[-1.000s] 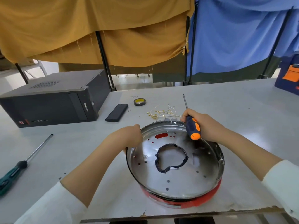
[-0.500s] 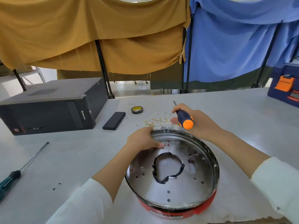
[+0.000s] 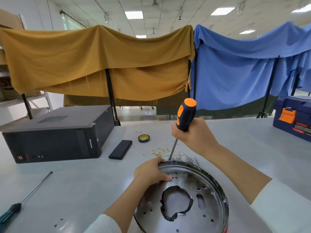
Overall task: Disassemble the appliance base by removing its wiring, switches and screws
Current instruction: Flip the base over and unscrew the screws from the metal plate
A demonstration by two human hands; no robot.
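The round metal appliance base [image 3: 193, 214] lies on the table in front of me, its shiny perforated plate up, with a black taped ring around its centre hole. My left hand [image 3: 151, 172] grips its far left rim, thumb on the plate. My right hand [image 3: 193, 133] holds a black and orange screwdriver [image 3: 184, 115] upright, handle up; the shaft points down and its tip meets the far rim of the base. A pile of removed wires with brass terminals [image 3: 166, 151] lies just beyond the base.
A black computer case [image 3: 55, 133] stands at the left. A black slab [image 3: 120, 149] and a tape roll [image 3: 144, 138] lie behind the base. A green-handled screwdriver [image 3: 23, 200] lies at the near left. A blue toolbox [image 3: 292, 116] sits at the far right.
My right hand turned the screwdriver from pointing away to upright and set its tip on the far rim. My left hand stays on the rim. The head tilted up.
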